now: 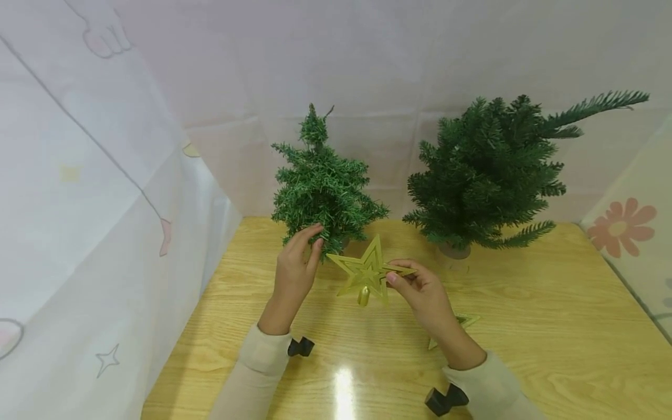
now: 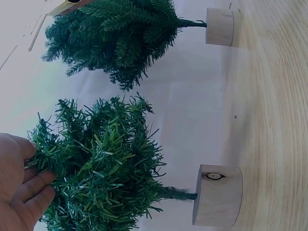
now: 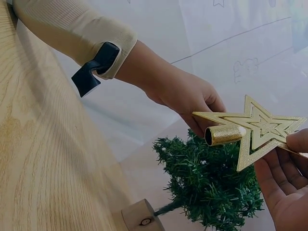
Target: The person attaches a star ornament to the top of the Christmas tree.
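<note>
A gold star tree topper (image 1: 369, 272) with a short hollow socket is pinched at one point between the thumb and fingers of my right hand (image 1: 424, 293). It is held above the table, in front of the smaller artificial Christmas tree (image 1: 321, 186). My left hand (image 1: 295, 265) reaches up to that tree's front branches with its fingers loosely extended. In the left wrist view its fingertips meet the green needles (image 2: 96, 163). The right wrist view shows the socket (image 3: 225, 134) facing the camera, its dark opening visible.
At the right stands a fuller, darker tree (image 1: 485, 169), one long branch sticking out sideways. A second gold star (image 1: 467, 319) lies on the wooden table (image 1: 551, 315), partly hidden by my right forearm. Both trees have round wooden bases (image 2: 219, 195). A pale printed cloth (image 1: 367, 58) hangs behind.
</note>
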Motion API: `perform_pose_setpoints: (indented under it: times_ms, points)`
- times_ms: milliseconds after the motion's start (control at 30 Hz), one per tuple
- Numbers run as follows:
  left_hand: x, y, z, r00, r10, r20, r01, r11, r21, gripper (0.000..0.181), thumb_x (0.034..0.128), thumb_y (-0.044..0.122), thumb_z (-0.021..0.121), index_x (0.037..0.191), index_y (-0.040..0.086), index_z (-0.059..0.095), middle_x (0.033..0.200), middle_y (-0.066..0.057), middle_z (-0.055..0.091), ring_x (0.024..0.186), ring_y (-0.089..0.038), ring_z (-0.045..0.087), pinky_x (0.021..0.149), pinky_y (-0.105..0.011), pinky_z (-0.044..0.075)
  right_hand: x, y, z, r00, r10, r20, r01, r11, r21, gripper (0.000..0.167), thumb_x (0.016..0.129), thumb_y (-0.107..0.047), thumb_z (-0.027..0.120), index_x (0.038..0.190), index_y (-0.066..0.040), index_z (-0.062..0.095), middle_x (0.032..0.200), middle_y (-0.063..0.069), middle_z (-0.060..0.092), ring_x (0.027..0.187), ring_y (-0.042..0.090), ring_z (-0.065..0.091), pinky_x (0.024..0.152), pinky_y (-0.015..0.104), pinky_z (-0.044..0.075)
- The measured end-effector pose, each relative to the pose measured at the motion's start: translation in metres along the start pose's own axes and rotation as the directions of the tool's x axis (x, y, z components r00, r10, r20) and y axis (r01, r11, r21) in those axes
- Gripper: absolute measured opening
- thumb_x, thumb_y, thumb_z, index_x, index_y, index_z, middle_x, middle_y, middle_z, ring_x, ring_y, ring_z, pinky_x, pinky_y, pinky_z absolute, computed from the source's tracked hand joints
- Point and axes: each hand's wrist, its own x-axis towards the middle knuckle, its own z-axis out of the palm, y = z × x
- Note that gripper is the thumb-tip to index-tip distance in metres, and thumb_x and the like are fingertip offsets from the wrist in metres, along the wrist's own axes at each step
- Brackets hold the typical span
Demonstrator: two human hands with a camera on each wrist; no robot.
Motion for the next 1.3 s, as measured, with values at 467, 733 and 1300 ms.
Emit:
perform_pose_setpoints:
  times_ms: [467, 733, 1300]
  points:
    - [-0.003, -0.001, 0.003, 1.000, 0.001, -0.004, -0.001, 1.000, -0.009, 0.034, 0.0957, 0.011, 0.064, 0.130, 0.008, 0.060, 0.126, -0.009, 0.062, 0.117, -0.024, 0.059, 0.094, -0.039, 0.051, -0.002, -0.003, -0.002, 1.000, -0.021, -0.021, 0.020, 0.999, -0.042, 0.030, 0.096, -0.019, 0.065, 0.123, -0.006, 0.064, 0.104, 0.012, 0.068, 0.093, 0.021, 0.068, 0.086, 0.034, 0.054]
    - [-0.004, -0.001, 0.002, 1.000, -0.021, 0.011, 0.021, 1.000, -0.005, 0.033, 0.0973, 0.014, 0.062, 0.129, 0.007, 0.059, 0.127, -0.006, 0.062, 0.116, -0.023, 0.059, 0.093, -0.037, 0.051, 0.002, -0.006, -0.006, 0.999, -0.040, -0.017, 0.039, 0.997, -0.062, 0.028, 0.098, -0.018, 0.063, 0.123, -0.005, 0.063, 0.103, 0.013, 0.067, 0.095, 0.027, 0.067, 0.086, 0.030, 0.054]
    - [-0.003, -0.002, 0.001, 1.000, -0.018, 0.015, 0.018, 1.000, -0.014, 0.027, 0.0977, 0.013, 0.061, 0.123, 0.003, 0.058, 0.131, -0.006, 0.061, 0.114, -0.024, 0.061, 0.093, -0.037, 0.052, 0.011, -0.017, -0.014, 0.998, -0.056, -0.021, 0.054, 0.994, -0.098, 0.029, 0.097, -0.020, 0.063, 0.123, -0.007, 0.064, 0.107, 0.016, 0.066, 0.095, 0.022, 0.067, 0.086, 0.029, 0.053]
